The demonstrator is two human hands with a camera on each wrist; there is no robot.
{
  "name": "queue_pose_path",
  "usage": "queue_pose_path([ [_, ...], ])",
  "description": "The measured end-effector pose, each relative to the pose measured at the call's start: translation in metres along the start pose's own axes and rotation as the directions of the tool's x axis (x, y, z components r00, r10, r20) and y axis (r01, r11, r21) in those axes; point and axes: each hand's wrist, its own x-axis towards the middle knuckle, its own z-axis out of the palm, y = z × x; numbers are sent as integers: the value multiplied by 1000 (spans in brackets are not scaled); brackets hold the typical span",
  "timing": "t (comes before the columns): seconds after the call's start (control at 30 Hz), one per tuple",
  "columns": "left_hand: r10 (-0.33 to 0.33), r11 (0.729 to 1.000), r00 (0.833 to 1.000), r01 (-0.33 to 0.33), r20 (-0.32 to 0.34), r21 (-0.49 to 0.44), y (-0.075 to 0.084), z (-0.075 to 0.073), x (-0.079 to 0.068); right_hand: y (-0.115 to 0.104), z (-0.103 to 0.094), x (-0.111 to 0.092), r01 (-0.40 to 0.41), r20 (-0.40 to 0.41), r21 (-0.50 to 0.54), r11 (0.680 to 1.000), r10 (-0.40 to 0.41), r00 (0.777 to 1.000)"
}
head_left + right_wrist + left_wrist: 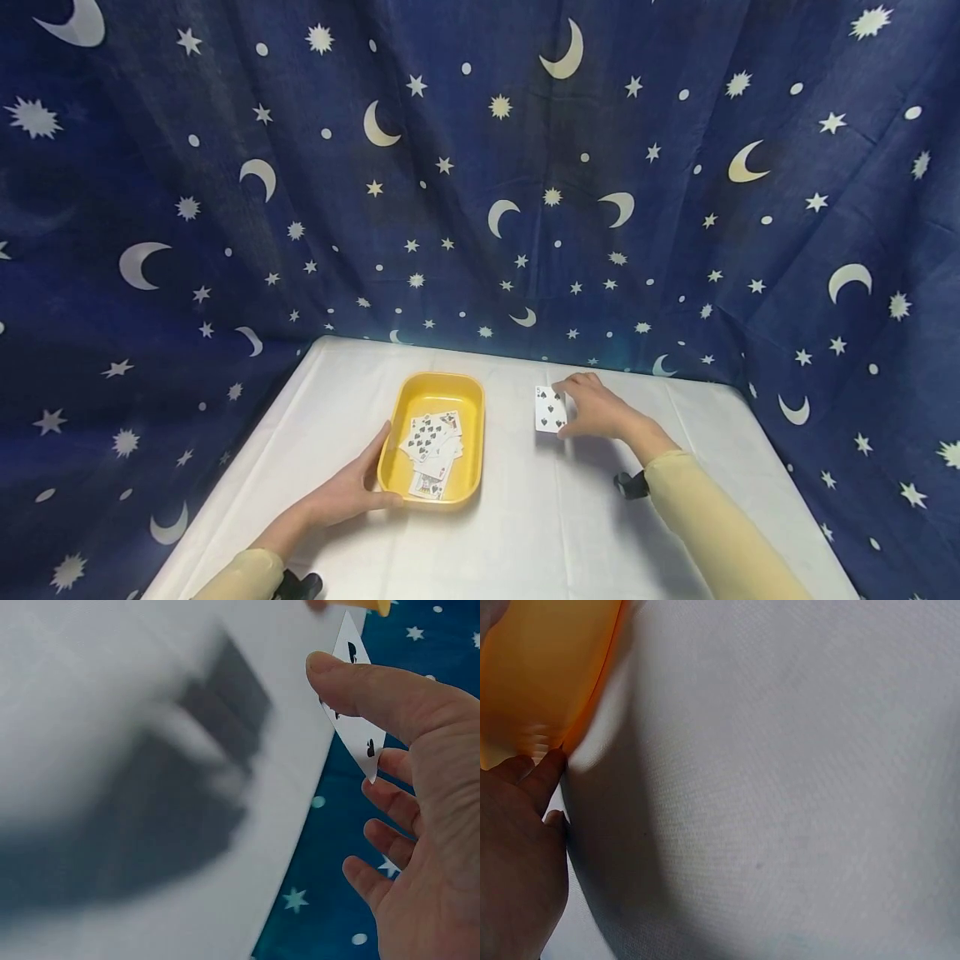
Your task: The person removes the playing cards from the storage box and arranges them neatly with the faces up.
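Observation:
Above the table, my right hand [600,410] pinches a white playing card [549,410], which looks like the five of spades. In the right wrist view the thumb lies across the face of this card [367,746], and the other fingers are spread behind and below it. My left hand [348,492] holds the lower left corner of a yellow tray [471,400], thumb and fingers spread along its wall. Several playing cards [427,437] lie loosely piled in the tray, some partly covered. In the left wrist view, fingertips [551,761] touch the tray's orange-looking wall [592,694].
A white cloth [517,533] covers the table. Behind it and at both sides hangs a dark blue curtain [480,208] with moons and stars. A dark shadow falls on the cloth below my right hand. Black straps [630,485] sit at the wrists.

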Motion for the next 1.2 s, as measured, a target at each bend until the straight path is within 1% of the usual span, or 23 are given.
queue_pose_path([
  [0.03,4,1000,1000,-4,0,-4,0,0,0,1,2,0,-8,5,2,1000,8,1000],
  [0.27,-32,999,999,32,4,1,0,-2,0,7,17,-2,-43,36,17,999,42,998],
  [0.57,-50,999,999,50,1,-9,2,-2,0,11,35,0,-83,82,59,995,78,994],
  [0.63,-54,998,999,54,-1,-12,2,-2,-1,11,39,1,-103,96,68,992,96,991],
  [0.8,-54,999,999,54,-1,-7,3,-2,-1,8,47,5,-135,116,96,986,123,986],
  [1.0,-41,999,999,41,6,-18,3,-2,0,7,53,9,-140,119,93,986,129,985],
  [1.2,-35,999,999,35,7,-13,2,-2,0,6,55,12,-142,121,93,986,131,984],
])
